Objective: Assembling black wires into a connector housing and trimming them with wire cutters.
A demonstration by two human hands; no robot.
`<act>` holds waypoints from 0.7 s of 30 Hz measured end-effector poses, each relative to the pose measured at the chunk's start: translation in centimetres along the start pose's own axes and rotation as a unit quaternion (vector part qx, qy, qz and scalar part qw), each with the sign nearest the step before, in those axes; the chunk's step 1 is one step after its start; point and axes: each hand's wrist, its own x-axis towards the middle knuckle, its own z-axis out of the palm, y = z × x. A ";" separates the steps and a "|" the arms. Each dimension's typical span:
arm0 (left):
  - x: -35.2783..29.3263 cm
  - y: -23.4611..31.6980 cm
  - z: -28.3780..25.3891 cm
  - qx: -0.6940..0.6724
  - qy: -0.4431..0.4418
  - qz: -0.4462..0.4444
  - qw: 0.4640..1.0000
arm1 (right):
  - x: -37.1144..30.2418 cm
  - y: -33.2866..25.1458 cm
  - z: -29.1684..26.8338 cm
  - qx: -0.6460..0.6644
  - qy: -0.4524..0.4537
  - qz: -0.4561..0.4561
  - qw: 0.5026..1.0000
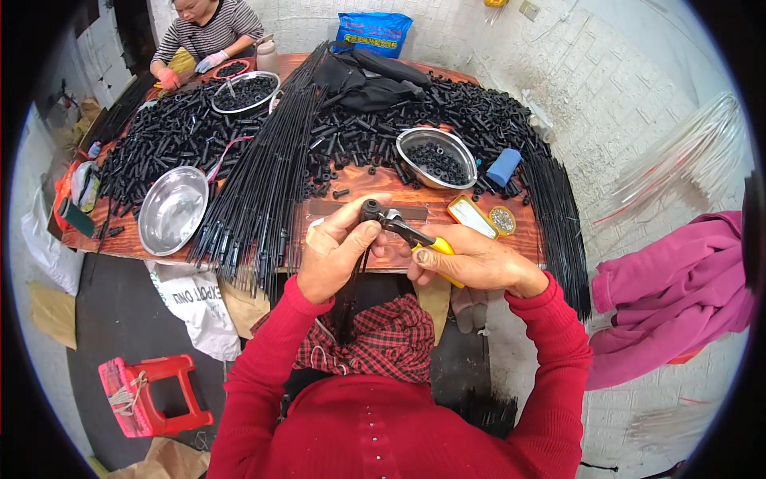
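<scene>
My left hand [339, 243] pinches a small black plastic fitting [370, 210] with a round end, in front of my chest at the table's near edge. Dark thin strands hang below that hand toward my lap. In my right hand [475, 263] is a pair of pliers [441, 247] with yellow handles, its fingers wrapped round them. The metal jaws reach left and meet the fitting beside my left fingertips; whether they grip it I cannot tell. Close behind my hands, a flat dark strip [411, 212] lies on the wooden table [359, 180].
Black tubular parts [179, 140] are heaped across the table. Long black rods [259, 168] overhang its front, left of my hands. Metal bowls [171, 211] stand about. A blue block [503, 167] and yellow-edged box [472, 215] lie right. A person [209, 36] works at far left. A red stool [163, 395] stands lower left.
</scene>
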 end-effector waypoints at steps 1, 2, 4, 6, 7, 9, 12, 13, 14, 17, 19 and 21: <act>0.0 0.0 0.0 0.000 0.003 0.001 1.000 | 0.0 -0.2 0.0 0.000 0.000 0.000 1.000; 0.0 0.0 0.0 0.000 0.003 0.001 1.000 | 0.0 -0.3 -0.1 0.007 -0.003 0.012 1.000; -0.1 0.0 0.2 0.038 0.007 -0.001 0.999 | -0.2 -1.1 -0.1 0.014 -0.006 0.024 1.000; -0.2 -0.6 0.5 0.060 0.022 0.019 0.998 | -0.3 -2.3 0.0 -0.060 0.030 0.081 0.994; -0.3 -0.8 0.7 0.082 0.037 0.040 0.995 | -0.2 -1.8 0.4 -0.060 0.030 0.081 0.994; -0.2 -0.6 1.5 0.092 0.057 0.040 0.993 | -0.3 -0.6 1.4 -0.437 0.203 -0.017 0.876; 0.0 -1.0 1.6 0.099 0.080 0.049 0.991 | 0.0 -1.5 2.1 -0.464 0.240 0.000 0.853; -0.1 -0.8 1.7 0.110 0.081 0.047 0.990 | 0.0 -1.0 1.8 -0.366 0.220 -0.047 0.903; -0.1 -0.7 1.8 0.121 0.080 0.045 0.988 | 0.0 -1.2 1.6 -0.365 0.221 -0.046 0.903; 0.0 -1.0 1.5 0.094 0.073 0.041 0.992 | 0.1 -1.7 1.3 -0.227 0.149 0.029 0.962; 0.2 -0.7 1.0 0.076 0.069 0.037 0.994 | 0.2 -1.3 1.3 -0.477 0.175 -0.020 0.861; 0.1 -0.8 0.7 0.057 0.063 0.035 0.996 | 0.4 -2.0 0.7 -0.283 0.109 0.023 0.953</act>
